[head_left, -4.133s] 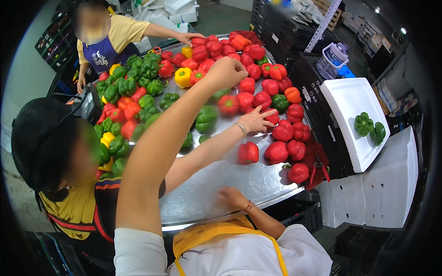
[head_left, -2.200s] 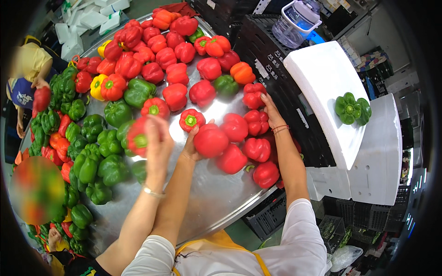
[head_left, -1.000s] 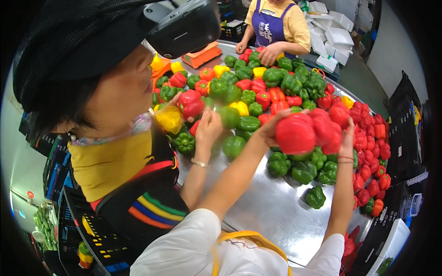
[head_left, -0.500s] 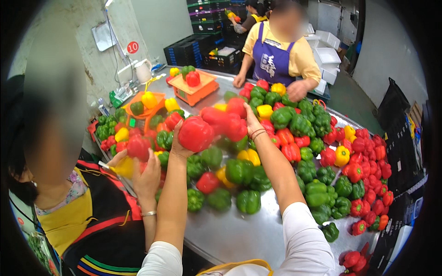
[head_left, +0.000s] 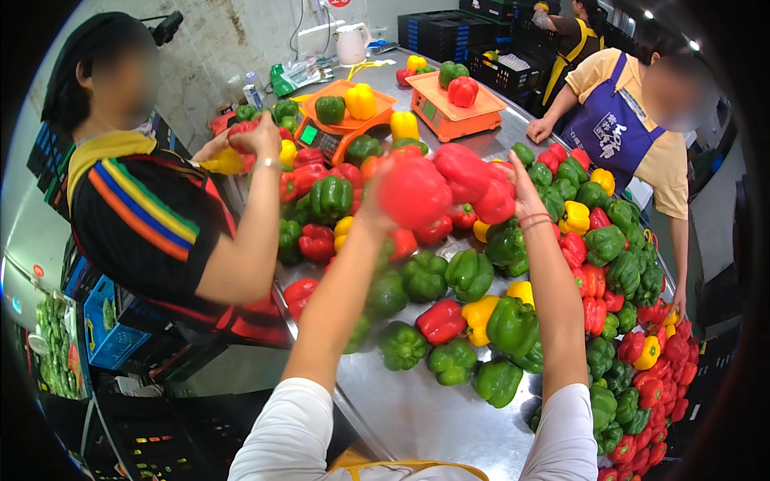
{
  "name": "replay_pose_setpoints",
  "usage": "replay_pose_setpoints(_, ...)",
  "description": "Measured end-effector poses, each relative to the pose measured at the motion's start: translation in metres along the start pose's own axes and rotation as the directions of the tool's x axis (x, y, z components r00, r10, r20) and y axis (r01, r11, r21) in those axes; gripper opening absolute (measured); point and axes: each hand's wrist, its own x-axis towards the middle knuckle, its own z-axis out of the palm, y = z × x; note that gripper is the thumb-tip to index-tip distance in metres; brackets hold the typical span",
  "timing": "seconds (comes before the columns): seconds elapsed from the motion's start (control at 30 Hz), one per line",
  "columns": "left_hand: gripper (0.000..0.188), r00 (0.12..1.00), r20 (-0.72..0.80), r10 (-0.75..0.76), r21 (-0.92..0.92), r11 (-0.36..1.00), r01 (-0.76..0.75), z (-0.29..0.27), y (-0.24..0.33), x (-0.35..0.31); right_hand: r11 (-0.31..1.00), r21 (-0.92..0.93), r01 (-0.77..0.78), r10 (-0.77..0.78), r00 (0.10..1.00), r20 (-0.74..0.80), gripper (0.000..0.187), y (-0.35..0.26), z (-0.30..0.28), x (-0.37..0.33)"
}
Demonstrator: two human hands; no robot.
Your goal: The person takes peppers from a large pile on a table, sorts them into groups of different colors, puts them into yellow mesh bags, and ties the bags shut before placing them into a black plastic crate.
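Observation:
Above the table I hold a cluster of red bell peppers between my two hands. My left hand (head_left: 373, 207), blurred by motion, is closed round a large red bell pepper (head_left: 414, 192). My right hand (head_left: 525, 192) grips a red bell pepper (head_left: 494, 200) from its right side. Between these, another red bell pepper (head_left: 461, 171) is pressed against them; which hand bears it I cannot tell. Below my arms lie loose green bell peppers (head_left: 469, 275), a red one (head_left: 441, 322) and a yellow one (head_left: 479, 317) on the metal table (head_left: 417, 417).
Two orange scales (head_left: 457, 108) carrying peppers stand at the back, near a white kettle (head_left: 351, 42). A co-worker (head_left: 152, 208) at left handles red and yellow peppers. Across the table, a person in a purple apron (head_left: 605, 128) reaches to the pepper pile (head_left: 626, 264) at right.
My view has swung left, and my hands still carry the red bell peppers. The left co-worker's hands have moved farther back. The person across leans over, one arm lowered to the right pile.

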Motion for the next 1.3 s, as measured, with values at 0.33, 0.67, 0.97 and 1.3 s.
replay_pose_setpoints(0.33, 0.047, 0.992, -0.081, 0.1, 0.191, 0.978, -0.084, -0.071, 0.124, -0.04, 0.984, -0.157, 0.085, -0.096, 0.993, -0.063, 0.043, 0.071, 0.121, 0.11)
replay_pose_setpoints(0.67, 0.043, 0.971, -0.215, 0.101, 0.364, 0.931, -0.017, -0.174, 0.202, -0.043, 0.591, -0.759, 0.273, -0.245, 0.957, 0.154, 0.038, 0.128, 0.146, 0.176)
replay_pose_setpoints(0.97, 0.033, 0.825, -0.565, 0.017, 0.544, 0.759, 0.356, -0.18, 0.246, -0.091, -0.042, -0.929, 0.367, -0.309, 0.88, 0.361, 0.055, 0.156, 0.148, 0.164)
replay_pose_setpoints(1.3, 0.019, 0.522, -0.209, 0.827, 0.38, -0.423, 0.823, -0.132, 0.283, -0.116, -0.07, -0.919, 0.388, -0.401, 0.832, 0.382, 0.048, 0.128, 0.131, 0.072)
